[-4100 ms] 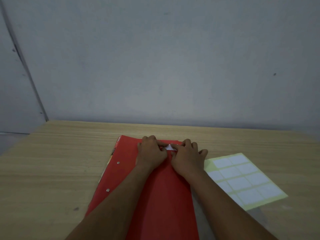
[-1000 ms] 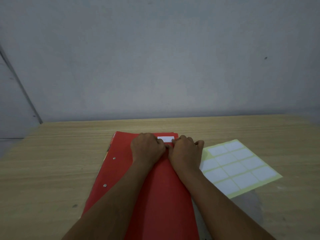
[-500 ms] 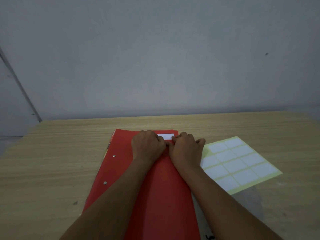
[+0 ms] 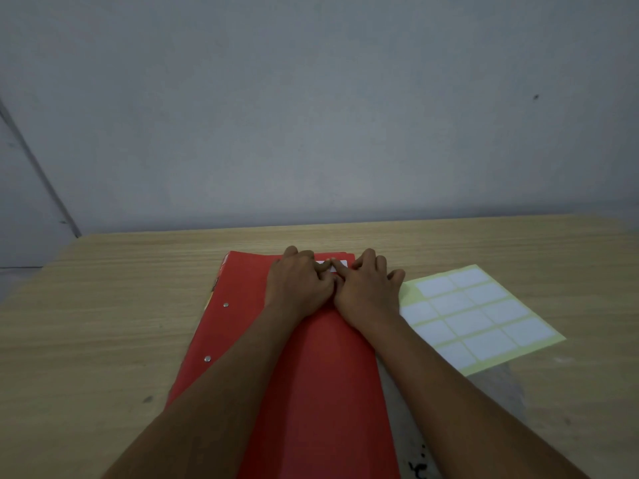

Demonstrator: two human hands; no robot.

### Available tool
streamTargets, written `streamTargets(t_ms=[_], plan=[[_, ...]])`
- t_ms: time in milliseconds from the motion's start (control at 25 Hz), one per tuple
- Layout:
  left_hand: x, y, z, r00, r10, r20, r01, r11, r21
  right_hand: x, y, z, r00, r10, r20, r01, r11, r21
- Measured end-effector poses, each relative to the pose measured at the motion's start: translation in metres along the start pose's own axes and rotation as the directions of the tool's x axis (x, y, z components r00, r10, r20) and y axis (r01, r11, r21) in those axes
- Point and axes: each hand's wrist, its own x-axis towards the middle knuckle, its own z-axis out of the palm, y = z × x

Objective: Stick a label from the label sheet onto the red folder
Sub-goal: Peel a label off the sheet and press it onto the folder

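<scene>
The red folder (image 4: 311, 368) lies flat on the wooden table (image 4: 103, 305), its long side running away from me. A small white label (image 4: 340, 263) sits near the folder's far right corner, mostly covered by fingers. My left hand (image 4: 299, 283) and my right hand (image 4: 368, 288) rest side by side on the folder's far end, fingertips pressing down on the label. Neither hand grips anything. The label sheet (image 4: 477, 316), pale yellow backing with several white labels, lies on the table just right of my right hand.
A grey wall (image 4: 311, 115) rises right behind the table's far edge. Two metal rivets (image 4: 225, 304) mark the folder's left margin. A dark smudge (image 4: 416, 470) shows on the table near the front edge.
The label went from a lifted, folded piece between my fingertips to lying flat on the folder. In the last second my fingers have slid over it, covering more of it.
</scene>
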Motion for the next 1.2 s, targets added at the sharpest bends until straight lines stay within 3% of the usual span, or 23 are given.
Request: streamTargets(t_ms=[160, 360, 960, 1200], plan=[[-0.0025, 0.0021, -0.0007, 0.991, -0.120, -0.063, 0.117, 0.992, -0.048, -0.0017, -0.0017, -0.0002, 1.000, -0.001, -0.016, 0.001, 1.000, -0.021], [-0.0051, 0.0032, -0.0021, 0.966, -0.228, -0.126, 0.235, 0.971, 0.049, -0.0045, -0.0046, -0.0010, 0.996, 0.029, -0.087, -0.034, 0.998, -0.057], [-0.0057, 0.0055, -0.0058, 0.997, -0.022, -0.068, 0.023, 1.000, 0.019, -0.0040, 0.0011, -0.0009, 0.992, -0.011, -0.125, 0.009, 1.000, -0.014], [-0.0062, 0.0046, -0.0068, 0.948, -0.303, -0.102, 0.311, 0.946, 0.086, -0.0093, -0.0042, -0.0057, 0.977, 0.049, -0.206, -0.057, 0.998, -0.036]])
